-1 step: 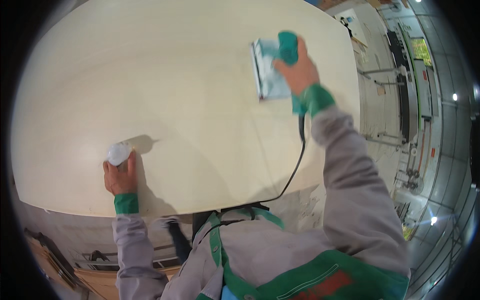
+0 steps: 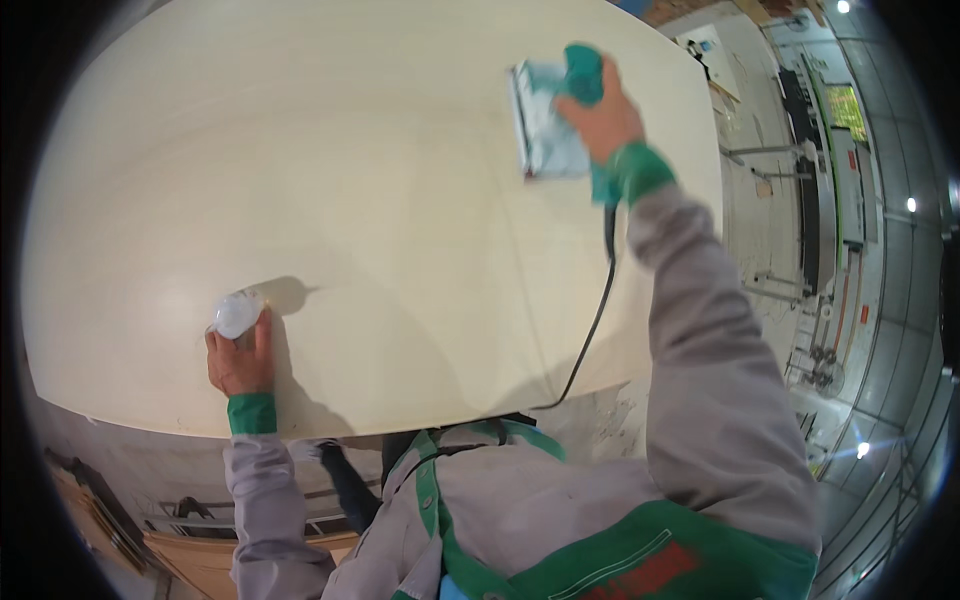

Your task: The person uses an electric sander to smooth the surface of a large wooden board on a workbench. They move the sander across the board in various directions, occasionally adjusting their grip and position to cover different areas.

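Head view: green corded sander (image 2: 583, 78) is grasped by fingers of right hand (image 2: 610, 118), far right of tabletop (image 2: 390, 200); white rounded container (image 2: 238, 314) is clasped by fingers of left hand (image 2: 242, 367), near left

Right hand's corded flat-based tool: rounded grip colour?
Rounded grip: teal; shows best in head view.

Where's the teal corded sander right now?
Head view, upper right: the teal sander sits on the cream board, under the right hand, its black cord trailing toward the near edge.
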A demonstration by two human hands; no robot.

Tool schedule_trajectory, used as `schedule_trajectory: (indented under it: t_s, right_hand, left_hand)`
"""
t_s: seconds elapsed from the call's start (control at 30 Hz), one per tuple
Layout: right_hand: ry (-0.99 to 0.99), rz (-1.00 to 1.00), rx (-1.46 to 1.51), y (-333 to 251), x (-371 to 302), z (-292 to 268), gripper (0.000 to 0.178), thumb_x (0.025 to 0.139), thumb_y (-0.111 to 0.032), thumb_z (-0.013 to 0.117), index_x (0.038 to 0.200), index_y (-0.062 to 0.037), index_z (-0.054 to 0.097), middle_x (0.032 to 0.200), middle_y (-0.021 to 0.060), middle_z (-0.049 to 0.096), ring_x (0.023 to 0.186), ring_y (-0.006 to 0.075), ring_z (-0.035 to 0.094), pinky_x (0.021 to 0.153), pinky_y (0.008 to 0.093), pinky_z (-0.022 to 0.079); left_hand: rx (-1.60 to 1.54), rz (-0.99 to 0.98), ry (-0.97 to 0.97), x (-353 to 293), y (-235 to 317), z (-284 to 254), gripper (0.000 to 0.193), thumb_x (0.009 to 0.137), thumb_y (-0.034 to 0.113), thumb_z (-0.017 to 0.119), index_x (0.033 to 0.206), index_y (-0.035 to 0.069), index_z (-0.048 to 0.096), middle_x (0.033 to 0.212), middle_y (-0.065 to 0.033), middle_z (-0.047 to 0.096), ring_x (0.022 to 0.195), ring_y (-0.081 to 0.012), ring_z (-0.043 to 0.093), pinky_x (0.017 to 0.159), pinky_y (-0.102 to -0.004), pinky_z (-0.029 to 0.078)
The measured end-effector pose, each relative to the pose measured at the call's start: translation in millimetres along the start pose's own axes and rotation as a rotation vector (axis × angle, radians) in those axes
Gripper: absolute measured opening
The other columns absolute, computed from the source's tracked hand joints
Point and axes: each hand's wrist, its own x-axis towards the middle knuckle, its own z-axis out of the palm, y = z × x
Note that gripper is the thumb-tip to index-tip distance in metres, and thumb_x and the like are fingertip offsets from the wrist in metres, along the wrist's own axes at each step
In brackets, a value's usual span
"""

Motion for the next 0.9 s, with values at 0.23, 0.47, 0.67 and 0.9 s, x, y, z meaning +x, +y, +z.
schedule_trajectory:
  t_s: [0.23,0.47,0.67,0.9]
  right_hand:
    - [0.058,-0.115,-0.205,-13,253,19,0.091,0.086,-0.053,0.071,0.157,-0.0083,0.037,0.143,0.0283,0.057,0.13,0.0462,0.056,0.108,0.0469,0.045]
    - [0.033,-0.114,-0.286,-52,283,39,0.092,0.085,-0.054,0.072,0.156,-0.0065,0.04,0.144,0.0277,0.057,0.132,0.0432,0.056,0.11,0.0459,0.044]
    - [-0.002,-0.082,-0.123,-73,152,43,0.099,0.086,-0.044,0.073,0.163,-0.0091,0.021,0.138,0.0309,0.06,0.126,0.0471,0.059,0.106,0.0484,0.047]
    - [-0.12,0.109,-0.068,-45,-78,3,0.098,0.084,-0.043,0.075,0.161,-0.0119,0.023,0.131,0.0292,0.063,0.117,0.0464,0.063,0.1,0.0505,0.051]
  left_hand:
    - [-0.106,0.139,0.054,3,-7,1,0.036,0.081,0.027,0.086,0.108,0.006,0.075,0.123,-0.0109,0.072,0.103,-0.0301,0.069,0.084,-0.0407,0.058]
    - [-0.244,0.2,0.073,7,-13,2,0.036,0.08,0.022,0.085,0.112,0.007,0.076,0.12,-0.0119,0.072,0.103,-0.0298,0.069,0.085,-0.0399,0.058]
    - [-0.074,-0.032,0.004,10,-10,6,0.045,0.085,0.039,0.083,0.114,0.007,0.072,0.111,-0.0104,0.069,0.102,-0.0283,0.069,0.082,-0.0412,0.057]
    - [-0.1,0.021,-0.048,24,56,35,0.058,0.086,0.057,0.077,0.123,0.013,0.069,0.111,-0.0064,0.066,0.098,-0.0251,0.068,0.086,-0.0411,0.055]
